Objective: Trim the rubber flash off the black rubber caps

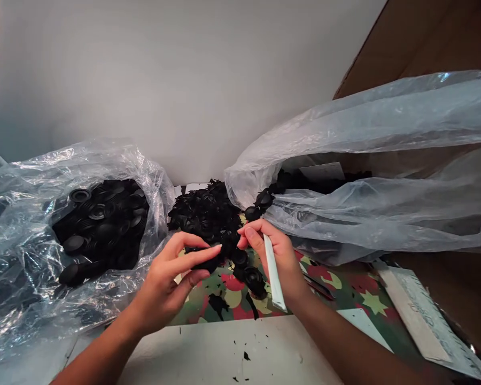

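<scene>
My left hand [176,272] is closed on a black round rubber part [206,263], gripped between thumb and fingers, which hide much of it. In my right hand [274,251] lies a white flat stick-like handle [274,275]; its working end is hidden. The thumb and index finger of that hand are pinched, near the held part but apart from it. Behind both hands spreads a heap of black scraps and ridged pieces [202,208]. Several black round parts [254,279] lie on the patterned mat [232,305] between my hands.
A clear plastic bag [20,208] on the left lies open around smooth black rubber caps [108,232]. On the right, another clear bag [385,208] holds black pieces, with a cardboard box [436,43] behind. Dark slim tools [318,284] and flat white-grey strips [417,315] lie beside my right forearm.
</scene>
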{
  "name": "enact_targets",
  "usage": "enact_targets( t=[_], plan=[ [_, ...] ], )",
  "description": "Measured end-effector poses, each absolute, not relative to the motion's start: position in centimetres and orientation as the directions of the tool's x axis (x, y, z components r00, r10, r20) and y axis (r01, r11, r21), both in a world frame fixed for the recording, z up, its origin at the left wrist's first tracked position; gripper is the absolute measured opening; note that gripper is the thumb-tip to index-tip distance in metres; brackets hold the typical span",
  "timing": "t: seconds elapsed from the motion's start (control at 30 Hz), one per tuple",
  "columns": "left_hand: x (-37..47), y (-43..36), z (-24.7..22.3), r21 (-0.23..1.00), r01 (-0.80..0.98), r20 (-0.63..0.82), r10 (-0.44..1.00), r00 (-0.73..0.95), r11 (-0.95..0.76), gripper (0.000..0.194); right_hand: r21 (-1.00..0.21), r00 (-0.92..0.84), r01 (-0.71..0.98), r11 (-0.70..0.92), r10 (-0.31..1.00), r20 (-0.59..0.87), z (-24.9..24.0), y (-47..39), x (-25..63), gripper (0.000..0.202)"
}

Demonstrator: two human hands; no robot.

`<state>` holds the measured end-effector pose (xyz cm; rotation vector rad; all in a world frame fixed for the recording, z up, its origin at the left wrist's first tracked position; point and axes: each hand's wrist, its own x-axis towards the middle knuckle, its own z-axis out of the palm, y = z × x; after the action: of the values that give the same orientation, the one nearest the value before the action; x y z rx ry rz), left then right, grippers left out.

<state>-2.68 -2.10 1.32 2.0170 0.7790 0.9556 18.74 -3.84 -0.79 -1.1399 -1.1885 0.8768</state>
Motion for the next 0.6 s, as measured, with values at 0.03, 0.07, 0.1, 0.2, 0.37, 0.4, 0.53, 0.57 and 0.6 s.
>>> enact_targets(
  t=[0.03, 0.07, 0.1, 0.2, 0.37, 0.4, 0.53, 0.57, 0.6],
  plan=[
    [-2.6, -2.2, 1.2, 0.901, 0.129, 0.308, 0.819, 0.485, -0.415, 0.038, -0.971, 0.188, 0.058, 0.234, 0.952, 0.241, -0.7, -3.9, 18.7, 0.033],
    [-2.4, -2.4, 1.0, 0.967, 0.017, 0.220, 0.869, 0.443, -0.254, 0.041, -0.971, 0.179, 0.052, 0.234, 0.954, 0.240, -0.6, -3.9, 18.6, 0.033],
    [-2.1, -2.6, 0.7, 0.992, -0.106, 0.106, 0.900, 0.423, -0.067, 0.040, -0.972, 0.168, 0.033, 0.234, 0.957, 0.236, -0.7, -3.9, 18.5, 0.034],
    [-1.3, -2.9, -0.3, 0.854, -0.362, -0.198, 0.876, 0.440, 0.375, 0.028, -0.971, 0.130, -0.050, 0.234, 0.965, 0.226, -1.1, -4.0, 18.2, 0.037],
    [-1.0, -2.8, -0.6, 0.756, -0.481, -0.280, 0.884, 0.375, 0.444, 0.025, -0.973, 0.095, -0.051, 0.224, 0.971, 0.219, -1.7, -4.3, 18.2, 0.033],
    [-1.0, -2.7, -0.6, 0.789, -0.462, -0.258, 0.900, 0.350, 0.406, 0.026, -0.974, 0.088, -0.033, 0.224, 0.971, 0.221, -1.6, -4.4, 18.2, 0.033],
    [-1.1, -2.9, -0.7, 0.960, -0.256, -0.059, 0.978, 0.201, 0.111, 0.035, -0.987, 0.054, 0.004, 0.159, 0.986, 0.159, -1.3, -4.8, 17.8, 0.032],
    [-1.1, -2.9, -0.8, 0.976, -0.212, -0.004, 0.984, 0.176, 0.042, 0.041, -0.993, 0.030, -0.018, 0.118, 0.993, 0.117, -1.3, -4.9, 17.6, 0.032],
    [-1.0, -3.0, -0.9, 0.983, -0.184, 0.041, 0.986, 0.162, -0.011, 0.048, -0.996, -0.003, -0.045, 0.075, 0.997, 0.075, -1.3, -5.0, 17.4, 0.032]
  ],
)
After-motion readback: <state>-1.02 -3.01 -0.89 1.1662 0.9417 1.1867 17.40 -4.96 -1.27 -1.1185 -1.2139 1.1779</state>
